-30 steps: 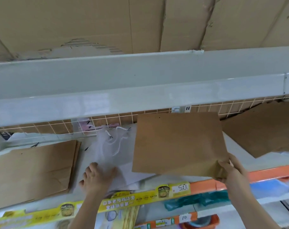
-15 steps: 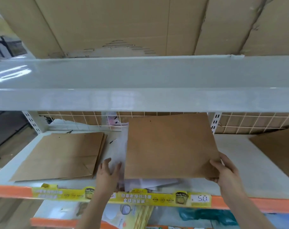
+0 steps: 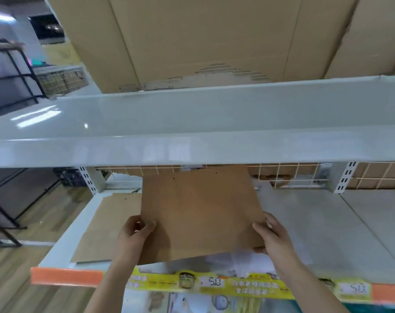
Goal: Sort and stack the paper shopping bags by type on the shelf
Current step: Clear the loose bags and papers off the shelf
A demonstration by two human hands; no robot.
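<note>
Brown bag (image 3: 201, 211) flat, tilted, btwn both hands' fingers (image 3: 261, 231).

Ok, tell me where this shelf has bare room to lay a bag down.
Bare shelf runs right of the held brown bag, out to the right-hand upright. Crowded: the brown stack at the left end, and white bags under the held one.

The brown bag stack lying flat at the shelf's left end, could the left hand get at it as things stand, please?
Probably not right away: the left hand holds the lifted brown bag, which overhangs part of the stack; freed, it seems close enough.
</note>
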